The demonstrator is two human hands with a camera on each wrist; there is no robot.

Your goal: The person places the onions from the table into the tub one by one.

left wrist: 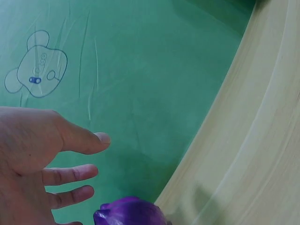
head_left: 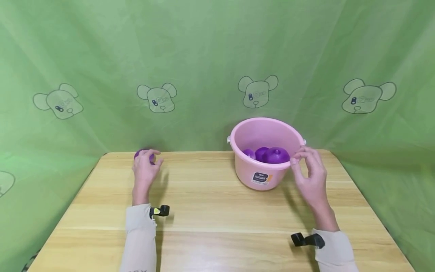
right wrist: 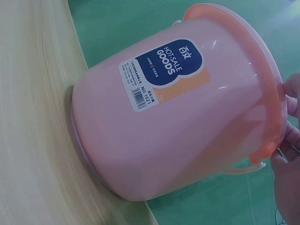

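A pink bucket (head_left: pixel 244 172) stands upright at the back right of the table, and several glossy purple, onion-like pieces (head_left: pixel 276 155) lie inside it. My right hand (head_left: pixel 312 177) pinches the bucket's rim at its right side. The right wrist view shows the fingers and thumb at that rim, beside the labelled wall of the bucket (right wrist: pixel 187 126). At the back left edge of the table sits another purple onion-like piece (left wrist: pixel 132 213). My left hand (head_left: pixel 145 168) is over it with spread, relaxed fingers, partly hiding it in the head view. The left wrist view shows nothing gripped.
The wooden table (head_left: pixel 204 211) ends at a green fabric backdrop (head_left: pixel 207 56) printed with bear heads, which also rises at both sides. A white handle (right wrist: pixel 243 168) hangs along the bucket's side. Black camera mounts (head_left: pixel 159 210) sit on both sleeves.
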